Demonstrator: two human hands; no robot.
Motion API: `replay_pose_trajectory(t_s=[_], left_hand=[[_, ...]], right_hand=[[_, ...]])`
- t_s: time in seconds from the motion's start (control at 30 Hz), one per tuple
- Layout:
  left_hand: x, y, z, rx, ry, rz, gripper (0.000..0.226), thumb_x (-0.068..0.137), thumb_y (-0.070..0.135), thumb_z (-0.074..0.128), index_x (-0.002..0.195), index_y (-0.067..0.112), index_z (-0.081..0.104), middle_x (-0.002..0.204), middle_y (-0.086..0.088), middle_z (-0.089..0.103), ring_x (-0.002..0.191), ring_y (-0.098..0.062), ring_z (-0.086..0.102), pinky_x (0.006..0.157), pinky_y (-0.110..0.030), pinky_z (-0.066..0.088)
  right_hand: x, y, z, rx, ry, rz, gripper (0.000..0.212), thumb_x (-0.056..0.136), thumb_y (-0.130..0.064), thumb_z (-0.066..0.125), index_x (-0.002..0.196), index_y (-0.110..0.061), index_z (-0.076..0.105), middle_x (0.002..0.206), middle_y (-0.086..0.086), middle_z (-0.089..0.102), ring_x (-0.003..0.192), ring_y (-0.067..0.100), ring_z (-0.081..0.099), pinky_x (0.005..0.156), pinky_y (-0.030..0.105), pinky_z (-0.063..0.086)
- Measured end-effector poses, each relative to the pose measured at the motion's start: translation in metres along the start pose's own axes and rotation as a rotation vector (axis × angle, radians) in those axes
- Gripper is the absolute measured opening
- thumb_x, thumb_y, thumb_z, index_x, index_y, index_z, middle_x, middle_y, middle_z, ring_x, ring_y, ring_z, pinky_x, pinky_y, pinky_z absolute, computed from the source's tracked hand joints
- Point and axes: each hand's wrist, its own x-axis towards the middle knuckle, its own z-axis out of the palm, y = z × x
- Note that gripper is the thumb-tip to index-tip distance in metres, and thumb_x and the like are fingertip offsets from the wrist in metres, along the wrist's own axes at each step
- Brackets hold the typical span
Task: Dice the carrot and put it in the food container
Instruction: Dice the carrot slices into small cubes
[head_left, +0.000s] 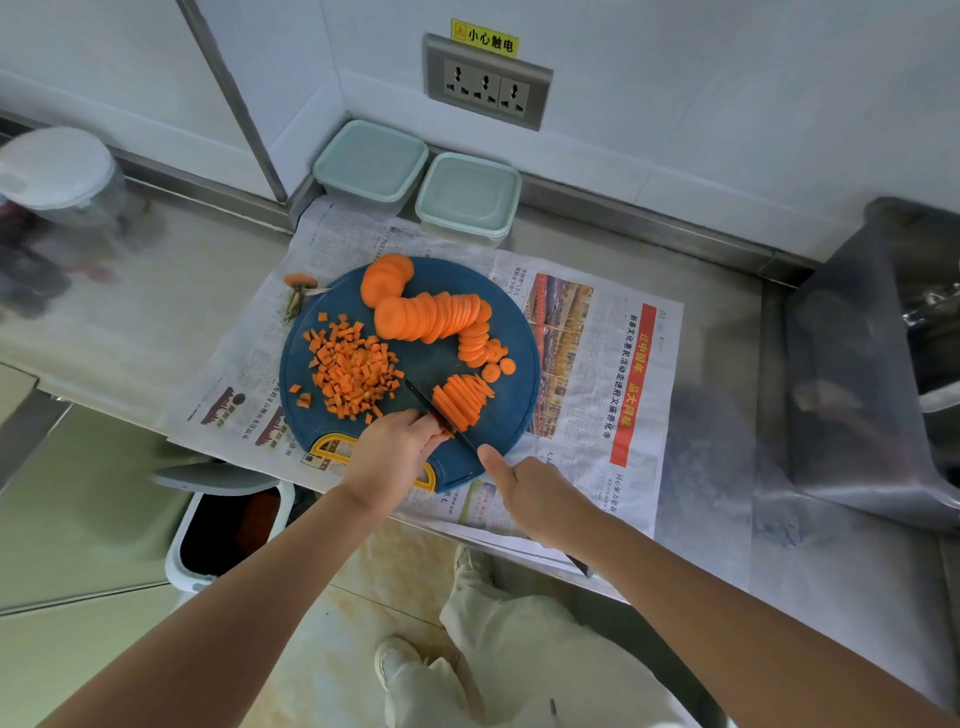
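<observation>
**Mid-cut on the blue board**

Left hand (395, 457) curled, fingertips holding down the near end of the carrot strips (462, 402). Right hand (540, 493) wrapped round the handle of the knife (422, 396), thumb stretched forward. Dark blade slanting across the board, edge against the left side of the strips, just beside the left fingertips.

Left of the blade, a loose pile of carrot dice (353, 376), a few strays at its edge. Beyond the strips, a curving row of overlapping round carrot slices (436, 317), reaching toward the far rim. All on a round cutting board (426, 358), spread newspaper (597, 364) beneath, steel counter (727, 322) under that. Carrot top (298, 283) on the paper by the board's far-left rim.

Against the back wall, a pale food container (371, 163), lid on, with a second container (467, 195) just beside it, both well apart from the carrot. Wall socket (488, 85) above. On the floor, a bin (228, 519), lid raised.
</observation>
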Motion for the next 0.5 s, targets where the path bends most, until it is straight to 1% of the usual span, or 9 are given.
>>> replay_pose_trajectory(t_s=[0.03, 0.1, 0.17, 0.23, 0.27, 0.3, 0.33, 0.37, 0.5], left_hand=[[0.0, 0.0, 0.0, 0.0, 0.001, 0.0, 0.023, 0.064, 0.005, 0.086, 0.064, 0.006, 0.063, 0.054, -0.006, 0.056, 0.043, -0.024, 0.052, 0.041, -0.022, 0.035], [0.0, 0.0, 0.0, 0.003, 0.003, 0.002, 0.024, 0.063, 0.005, 0.087, 0.064, 0.006, 0.063, 0.055, -0.005, 0.056, 0.043, -0.023, 0.053, 0.042, -0.021, 0.034], [0.0, 0.0, 0.0, 0.007, -0.001, 0.003, 0.025, 0.062, 0.005, 0.087, 0.064, 0.006, 0.062, 0.055, -0.005, 0.056, 0.043, -0.023, 0.053, 0.041, -0.022, 0.035], [0.0, 0.001, 0.0, 0.014, -0.001, 0.004, 0.026, 0.062, 0.005, 0.088, 0.063, 0.007, 0.061, 0.055, -0.004, 0.055, 0.044, -0.022, 0.053, 0.04, -0.023, 0.035], [0.0, 0.001, 0.0, 0.015, 0.0, 0.005, 0.027, 0.061, 0.005, 0.088, 0.062, 0.007, 0.06, 0.054, -0.004, 0.055, 0.043, -0.021, 0.053, 0.041, -0.022, 0.034], [-0.001, 0.001, 0.0, 0.014, 0.002, 0.006, 0.028, 0.061, 0.005, 0.088, 0.061, 0.007, 0.06, 0.054, -0.004, 0.054, 0.043, -0.021, 0.052, 0.041, -0.021, 0.033], [-0.001, 0.002, 0.0, 0.014, 0.009, 0.007, 0.029, 0.061, 0.005, 0.088, 0.06, 0.007, 0.059, 0.053, -0.004, 0.054, 0.043, -0.021, 0.052, 0.041, -0.02, 0.032], [-0.001, 0.003, 0.0, 0.016, 0.015, 0.005, 0.029, 0.06, 0.005, 0.088, 0.06, 0.007, 0.059, 0.053, -0.003, 0.053, 0.042, -0.021, 0.051, 0.041, -0.02, 0.032], [-0.002, 0.003, 0.001, 0.012, 0.043, -0.004, 0.026, 0.062, 0.006, 0.088, 0.062, 0.008, 0.062, 0.054, -0.002, 0.055, 0.044, -0.021, 0.053, 0.038, -0.022, 0.036]], right_hand=[[-0.001, -0.002, 0.0, -0.006, 0.0, -0.001, 0.051, 0.102, -0.051, 0.018, 0.071, -0.019, 0.043, 0.061, 0.005, 0.039, 0.051, 0.014, 0.036, 0.057, 0.029, 0.042], [-0.001, -0.005, 0.001, 0.019, -0.001, 0.046, 0.043, 0.105, -0.038, 0.016, 0.094, -0.016, 0.052, 0.059, 0.005, 0.03, 0.046, 0.014, 0.029, 0.054, 0.035, 0.043], [0.0, -0.009, -0.001, 0.018, -0.018, 0.062, 0.043, 0.105, -0.038, 0.015, 0.098, -0.017, 0.053, 0.06, 0.005, 0.031, 0.047, 0.014, 0.03, 0.054, 0.033, 0.044], [0.004, -0.01, -0.002, 0.011, -0.013, 0.045, 0.046, 0.105, -0.038, 0.014, 0.107, -0.021, 0.057, 0.06, 0.004, 0.033, 0.048, 0.013, 0.032, 0.052, 0.027, 0.042], [0.004, -0.011, -0.001, 0.013, -0.016, 0.042, 0.044, 0.105, -0.038, 0.014, 0.102, -0.025, 0.057, 0.061, 0.004, 0.033, 0.048, 0.013, 0.032, 0.055, 0.028, 0.045], [0.006, -0.009, 0.001, 0.011, -0.021, 0.037, 0.041, 0.105, -0.041, 0.016, 0.086, -0.03, 0.051, 0.061, 0.004, 0.035, 0.05, 0.013, 0.034, 0.063, 0.034, 0.048], [0.008, -0.007, 0.003, 0.01, -0.013, 0.031, 0.045, 0.103, -0.047, 0.018, 0.072, -0.026, 0.043, 0.063, 0.004, 0.039, 0.053, 0.012, 0.036, 0.07, 0.035, 0.046], [0.009, -0.005, 0.006, 0.01, 0.0, 0.03, 0.049, 0.101, -0.052, 0.019, 0.067, -0.022, 0.039, 0.065, 0.003, 0.042, 0.055, 0.012, 0.038, 0.071, 0.033, 0.042], [0.019, -0.003, 0.009, 0.061, 0.015, 0.046, 0.054, 0.099, -0.056, 0.021, 0.065, -0.017, 0.039, 0.066, 0.003, 0.045, 0.056, 0.012, 0.04, 0.055, 0.023, 0.035]])
